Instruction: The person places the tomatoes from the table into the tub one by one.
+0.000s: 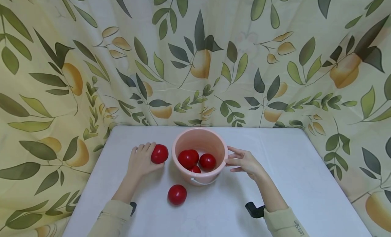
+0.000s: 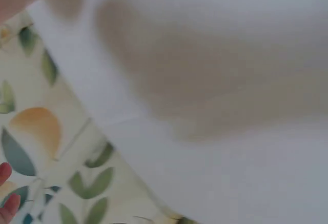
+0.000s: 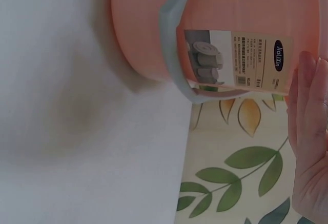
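My left hand (image 1: 142, 160) holds a glossy red round fruit (image 1: 160, 153) between fingers and thumb, just left of the pink bucket (image 1: 199, 178). What kind of fruit it is, I cannot tell. Fairly straight fingers of my right hand (image 1: 244, 162) touch the bucket's right side near the rim; in the right wrist view that hand (image 3: 310, 131) lies beside the bucket's label (image 3: 238, 60). Several similar red fruits (image 1: 207, 162) lie inside the bucket. Another red fruit (image 1: 177, 195) rests on the table in front of it. The left wrist view shows only fingertips (image 2: 11, 203) and a blurred bit of skin.
A white-covered table (image 1: 275, 145) carries everything. The bucket's pale handle (image 1: 203, 182) hangs down at the front. Behind and around the table hangs a curtain (image 1: 198, 104) printed with leaves and fruit. Dark straps (image 1: 255, 210) sit at the wrists.
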A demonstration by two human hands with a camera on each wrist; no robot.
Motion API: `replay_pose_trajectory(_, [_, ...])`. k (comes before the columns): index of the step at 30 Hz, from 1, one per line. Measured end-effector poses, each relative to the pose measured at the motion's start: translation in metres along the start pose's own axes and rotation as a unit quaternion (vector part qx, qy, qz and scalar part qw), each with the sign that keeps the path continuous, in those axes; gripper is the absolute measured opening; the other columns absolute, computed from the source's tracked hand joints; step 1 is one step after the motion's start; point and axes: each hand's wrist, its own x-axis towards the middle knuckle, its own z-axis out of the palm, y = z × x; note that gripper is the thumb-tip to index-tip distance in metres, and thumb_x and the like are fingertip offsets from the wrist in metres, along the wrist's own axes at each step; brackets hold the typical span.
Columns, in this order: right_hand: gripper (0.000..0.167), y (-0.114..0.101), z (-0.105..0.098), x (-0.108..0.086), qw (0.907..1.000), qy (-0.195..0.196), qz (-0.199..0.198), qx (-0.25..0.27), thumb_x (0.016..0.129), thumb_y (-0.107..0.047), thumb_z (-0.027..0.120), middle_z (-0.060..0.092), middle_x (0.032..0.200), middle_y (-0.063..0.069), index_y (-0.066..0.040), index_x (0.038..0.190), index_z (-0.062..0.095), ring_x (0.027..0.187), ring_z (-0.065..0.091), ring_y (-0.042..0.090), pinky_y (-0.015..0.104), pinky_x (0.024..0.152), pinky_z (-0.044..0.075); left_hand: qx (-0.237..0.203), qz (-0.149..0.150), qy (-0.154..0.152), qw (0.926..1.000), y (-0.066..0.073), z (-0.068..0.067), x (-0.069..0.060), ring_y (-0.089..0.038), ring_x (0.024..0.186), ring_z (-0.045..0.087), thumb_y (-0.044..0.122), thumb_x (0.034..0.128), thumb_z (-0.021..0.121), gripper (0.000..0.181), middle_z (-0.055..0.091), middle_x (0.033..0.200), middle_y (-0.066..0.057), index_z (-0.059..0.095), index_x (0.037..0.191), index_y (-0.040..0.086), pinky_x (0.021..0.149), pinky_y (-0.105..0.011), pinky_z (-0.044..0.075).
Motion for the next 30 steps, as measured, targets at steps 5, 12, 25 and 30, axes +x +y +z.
replay_pose_trajectory(5, [0.072,0.0,0.0,0.0,1.0,0.004,0.003,0.001,0.078,-0.022,0.072,0.063,0.109,0.018,-0.008,0.139,0.037,0.087,0.067,0.024,0.035,0.068,0.057,-0.012,-0.003,0.004,0.9999,0.017,-0.027,0.03,-0.031,0.112,0.045,0.053,0.0648,0.069,0.081,0.052,0.122,-0.014,0.045,0.129,0.009,0.093,-0.055,0.039])
replay_pose_trajectory(12, [0.072,0.0,0.001,-0.001,1.0,0.005,0.002,0.002,0.079,-0.021,0.072,0.063,0.109,0.018,-0.008,0.14,0.037,0.088,0.067,0.024,0.035,0.068,0.057,-0.019,0.05,0.018,0.9984,0.042,-0.041,0.06,-0.028,0.11,0.045,0.053,0.0652,0.069,0.076,0.052,0.121,-0.01,0.047,0.126,0.012,0.09,-0.048,0.042])
replay_pose_trajectory(25, [0.072,0.002,0.001,0.0,1.0,0.005,0.0,0.0,0.079,-0.023,0.072,0.063,0.11,0.018,-0.009,0.14,0.037,0.088,0.067,0.023,0.035,0.068,0.056,0.024,0.139,-0.032,0.9895,0.1,-0.012,0.085,-0.024,0.114,0.044,0.055,0.068,0.067,0.074,0.051,0.126,-0.005,0.045,0.128,0.018,0.093,-0.046,0.041])
replay_pose_trajectory(30, [0.072,0.002,0.001,0.0,1.0,0.001,-0.004,-0.001,0.079,-0.023,0.072,0.063,0.109,0.018,-0.008,0.14,0.037,0.087,0.067,0.023,0.035,0.069,0.056,0.064,0.173,-0.064,0.9807,0.118,0.0,0.088,-0.022,0.119,0.04,0.058,0.07,0.064,0.075,0.048,0.129,-0.003,0.041,0.131,0.02,0.096,-0.045,0.039])
